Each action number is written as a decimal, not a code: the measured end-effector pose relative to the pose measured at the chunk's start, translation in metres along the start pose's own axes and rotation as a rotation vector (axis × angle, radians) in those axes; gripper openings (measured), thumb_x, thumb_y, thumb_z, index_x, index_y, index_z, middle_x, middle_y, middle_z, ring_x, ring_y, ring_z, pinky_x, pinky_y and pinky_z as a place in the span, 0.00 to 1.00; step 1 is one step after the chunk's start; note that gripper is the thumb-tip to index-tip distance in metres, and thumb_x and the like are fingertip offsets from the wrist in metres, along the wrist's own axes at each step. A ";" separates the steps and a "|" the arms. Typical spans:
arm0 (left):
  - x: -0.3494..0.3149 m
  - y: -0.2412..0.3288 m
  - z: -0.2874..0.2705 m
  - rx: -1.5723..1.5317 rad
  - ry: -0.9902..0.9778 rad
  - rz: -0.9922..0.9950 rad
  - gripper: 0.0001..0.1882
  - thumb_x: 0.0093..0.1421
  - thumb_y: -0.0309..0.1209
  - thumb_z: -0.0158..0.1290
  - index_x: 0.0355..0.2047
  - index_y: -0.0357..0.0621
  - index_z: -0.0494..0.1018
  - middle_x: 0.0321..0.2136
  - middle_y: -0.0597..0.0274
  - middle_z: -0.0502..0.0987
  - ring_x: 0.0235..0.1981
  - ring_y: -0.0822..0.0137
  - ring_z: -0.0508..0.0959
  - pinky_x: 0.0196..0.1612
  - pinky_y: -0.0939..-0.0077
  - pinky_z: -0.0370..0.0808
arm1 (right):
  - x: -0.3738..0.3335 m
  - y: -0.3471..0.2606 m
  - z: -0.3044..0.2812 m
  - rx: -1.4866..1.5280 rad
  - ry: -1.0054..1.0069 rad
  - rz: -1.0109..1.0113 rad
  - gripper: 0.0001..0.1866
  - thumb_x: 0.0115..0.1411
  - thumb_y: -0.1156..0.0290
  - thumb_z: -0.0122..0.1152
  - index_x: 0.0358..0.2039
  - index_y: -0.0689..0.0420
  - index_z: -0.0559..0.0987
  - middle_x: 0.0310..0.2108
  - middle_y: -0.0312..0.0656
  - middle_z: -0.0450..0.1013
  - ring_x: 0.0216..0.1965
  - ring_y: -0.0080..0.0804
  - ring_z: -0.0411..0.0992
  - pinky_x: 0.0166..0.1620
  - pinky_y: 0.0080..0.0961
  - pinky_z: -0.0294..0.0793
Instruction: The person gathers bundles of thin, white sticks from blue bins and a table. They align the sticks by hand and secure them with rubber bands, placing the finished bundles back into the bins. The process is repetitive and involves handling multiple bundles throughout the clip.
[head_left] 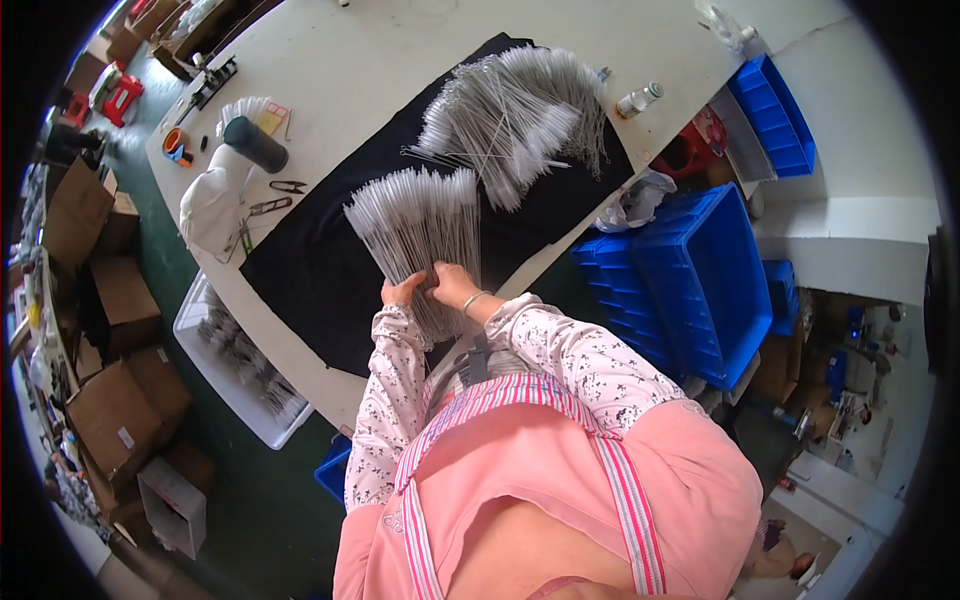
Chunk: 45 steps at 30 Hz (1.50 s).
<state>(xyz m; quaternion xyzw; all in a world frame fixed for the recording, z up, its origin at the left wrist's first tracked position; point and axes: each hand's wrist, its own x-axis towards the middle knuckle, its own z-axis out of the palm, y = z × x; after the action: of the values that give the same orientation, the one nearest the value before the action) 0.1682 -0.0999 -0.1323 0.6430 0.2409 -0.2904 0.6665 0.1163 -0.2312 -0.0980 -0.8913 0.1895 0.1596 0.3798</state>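
Observation:
Both my hands close round the wire stems of a thick bundle of thin straw-cleaning brushes (pixel 415 210), whose white bristle ends fan out away from me. My left hand (pixel 403 291) grips the left side of the stems. From the right, my right hand (pixel 456 288) wraps the same stems, its thumb near the left one. The bundle rests on a black cloth (pixel 310 270) at the table's near side. Beyond it lies a large loose heap of similar brushes (pixel 515 115), pointing in mixed directions. The stems' lower ends are partly hidden by my hands and sleeves.
Thread snips (pixel 270 207), a dark cylinder (pixel 256 146) and an orange tape roll (pixel 176 140) sit on the table's left. A small bottle (pixel 640 99) stands at the right edge. Blue crates (pixel 700 285) are close on my right; a white bin (pixel 240 360) of brushes is at left.

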 end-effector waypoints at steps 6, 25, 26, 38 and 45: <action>0.022 -0.024 -0.014 0.053 -0.087 0.046 0.22 0.36 0.29 0.67 0.34 0.34 0.77 0.30 0.57 0.79 0.30 0.66 0.78 0.35 0.72 0.73 | 0.005 0.002 0.001 -0.036 0.029 -0.085 0.17 0.40 0.64 0.67 0.27 0.61 0.74 0.29 0.53 0.74 0.36 0.51 0.73 0.39 0.40 0.72; -0.020 0.001 -0.028 -0.276 0.367 0.060 0.30 0.38 0.25 0.64 0.45 0.31 0.69 0.35 0.53 0.77 0.34 0.56 0.76 0.42 0.69 0.72 | 0.002 -0.009 -0.011 -0.086 -0.039 -0.044 0.17 0.45 0.59 0.64 0.27 0.61 0.76 0.28 0.51 0.75 0.34 0.47 0.74 0.40 0.35 0.72; -0.019 0.002 -0.028 -0.257 0.392 0.103 0.30 0.38 0.25 0.63 0.44 0.31 0.69 0.35 0.53 0.77 0.34 0.57 0.77 0.42 0.70 0.72 | -0.001 -0.014 -0.009 -0.090 0.008 -0.075 0.16 0.46 0.60 0.63 0.27 0.61 0.76 0.29 0.51 0.75 0.34 0.48 0.74 0.40 0.37 0.72; 0.000 -0.014 -0.032 -0.187 0.308 0.178 0.20 0.39 0.23 0.63 0.35 0.32 0.71 0.27 0.55 0.78 0.25 0.61 0.79 0.33 0.69 0.75 | 0.015 -0.044 0.034 0.312 -0.519 0.195 0.17 0.50 0.78 0.41 0.41 0.64 0.72 0.19 0.44 0.72 0.14 0.33 0.69 0.16 0.29 0.66; -0.028 0.003 -0.026 -0.502 0.258 0.169 0.18 0.45 0.24 0.63 0.35 0.38 0.68 0.20 0.60 0.75 0.18 0.65 0.76 0.22 0.71 0.75 | 0.003 -0.049 0.015 0.375 -0.542 0.139 0.18 0.53 0.75 0.43 0.42 0.62 0.76 0.15 0.40 0.70 0.10 0.26 0.65 0.13 0.23 0.64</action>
<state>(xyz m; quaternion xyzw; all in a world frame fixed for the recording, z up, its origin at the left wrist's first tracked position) 0.1519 -0.0722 -0.1123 0.5074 0.3335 -0.0810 0.7904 0.1395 -0.1900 -0.0792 -0.7158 0.1681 0.3787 0.5620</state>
